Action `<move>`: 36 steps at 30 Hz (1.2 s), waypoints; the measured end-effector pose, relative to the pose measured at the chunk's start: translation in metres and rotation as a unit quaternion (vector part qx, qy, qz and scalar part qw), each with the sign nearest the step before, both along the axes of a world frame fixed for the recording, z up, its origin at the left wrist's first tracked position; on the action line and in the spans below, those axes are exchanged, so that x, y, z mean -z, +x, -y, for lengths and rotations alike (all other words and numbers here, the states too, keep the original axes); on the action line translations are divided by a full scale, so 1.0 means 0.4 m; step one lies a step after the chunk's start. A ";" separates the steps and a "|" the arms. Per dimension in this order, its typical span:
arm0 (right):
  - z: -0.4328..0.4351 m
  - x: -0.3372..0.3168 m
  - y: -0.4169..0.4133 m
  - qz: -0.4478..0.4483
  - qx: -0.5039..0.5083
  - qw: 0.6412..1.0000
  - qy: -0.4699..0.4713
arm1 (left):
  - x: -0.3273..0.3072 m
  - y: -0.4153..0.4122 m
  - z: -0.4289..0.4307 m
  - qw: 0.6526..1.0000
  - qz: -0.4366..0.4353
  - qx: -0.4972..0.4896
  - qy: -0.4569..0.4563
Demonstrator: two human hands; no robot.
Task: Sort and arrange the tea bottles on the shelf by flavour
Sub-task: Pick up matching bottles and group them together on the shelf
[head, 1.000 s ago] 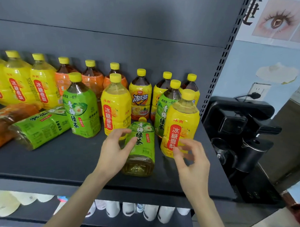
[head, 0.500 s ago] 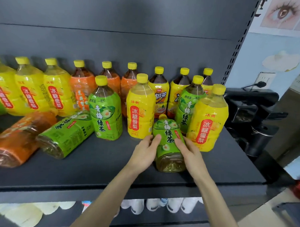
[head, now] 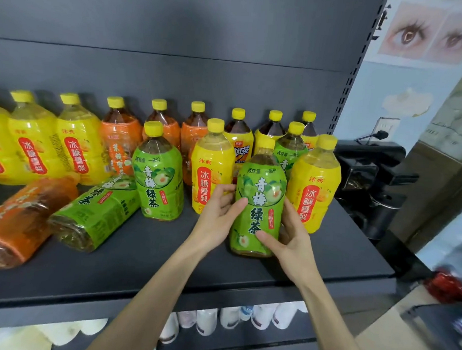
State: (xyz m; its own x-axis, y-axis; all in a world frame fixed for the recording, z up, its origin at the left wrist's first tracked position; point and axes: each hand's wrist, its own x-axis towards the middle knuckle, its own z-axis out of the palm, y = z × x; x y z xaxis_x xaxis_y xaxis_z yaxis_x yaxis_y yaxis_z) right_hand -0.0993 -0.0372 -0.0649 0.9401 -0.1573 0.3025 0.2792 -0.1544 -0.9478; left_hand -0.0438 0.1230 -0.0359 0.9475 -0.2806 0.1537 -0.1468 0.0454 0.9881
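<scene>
Shelf (head: 143, 263) is carrying mixed flavours, and near its front edge, toward the right corner, we are holding the green tea bottle (head: 260, 202) nearly upright, left hand (head: 218, 219) and right hand (head: 290, 239) both wrapping it in one grip. Swinging it sideways, we are probably risking toppling the yellow bottle (head: 313, 188) just beside.

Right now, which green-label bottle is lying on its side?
The green bottle left of centre, beside the toppled orange bottle. The other three are upright: the held one, the one mid-shelf, the one behind.
</scene>
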 end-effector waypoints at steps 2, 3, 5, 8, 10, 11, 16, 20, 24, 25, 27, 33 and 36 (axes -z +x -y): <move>0.000 0.008 0.014 -0.002 0.006 1.000 -0.024 | 0.000 0.005 -0.010 1.000 0.013 0.009 -0.004; 0.001 0.012 0.021 -0.003 0.011 0.999 -0.036 | 0.004 0.006 -0.012 1.000 0.020 0.012 -0.002; 0.001 0.018 0.036 -0.007 0.019 0.998 -0.052 | 0.017 0.006 -0.012 0.999 0.038 0.015 0.003; 0.002 0.024 0.052 -0.013 0.025 0.998 -0.063 | 0.024 0.003 -0.006 0.998 0.061 -0.008 0.010; -0.001 0.024 0.058 -0.011 0.029 0.997 -0.072 | 0.022 0.004 -0.003 0.997 0.070 -0.032 0.019; -0.003 0.024 0.059 -0.008 0.032 0.997 -0.076 | 0.021 0.003 -0.002 0.996 0.071 -0.043 0.026; -0.009 0.025 0.048 0.000 0.071 0.988 -0.134 | 0.024 -0.023 -0.010 0.987 0.085 -0.093 0.103; -0.023 0.007 -0.010 0.043 0.153 0.972 -0.176 | 0.036 -0.065 -0.051 0.972 0.105 -0.138 0.159; -0.061 -0.010 -0.059 0.116 0.178 0.960 -0.183 | 0.047 -0.109 -0.115 0.965 0.104 -0.196 0.142; -0.073 -0.014 -0.061 0.116 0.166 0.964 -0.173 | 0.046 -0.119 -0.133 0.962 0.105 -0.210 0.139; -0.104 -0.024 -0.056 0.117 0.142 0.971 -0.155 | 0.040 -0.134 -0.173 0.957 0.104 -0.238 0.128; -0.247 -0.052 -0.012 0.131 0.075 0.978 -0.144 | 0.007 -0.146 -0.318 0.930 0.131 -0.321 0.124; -0.338 -0.047 0.014 0.124 0.048 0.981 -0.139 | 0.001 -0.136 -0.409 0.913 0.146 -0.350 0.152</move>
State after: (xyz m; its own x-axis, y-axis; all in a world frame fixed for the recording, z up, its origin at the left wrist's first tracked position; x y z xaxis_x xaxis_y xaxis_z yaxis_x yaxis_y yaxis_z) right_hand -0.0937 0.0982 -0.0461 0.8174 -0.1197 0.5636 0.4673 -0.4346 -0.7700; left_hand -0.0982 0.2867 -0.0363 0.8424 0.3059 0.4437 -0.2932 -0.4307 0.8536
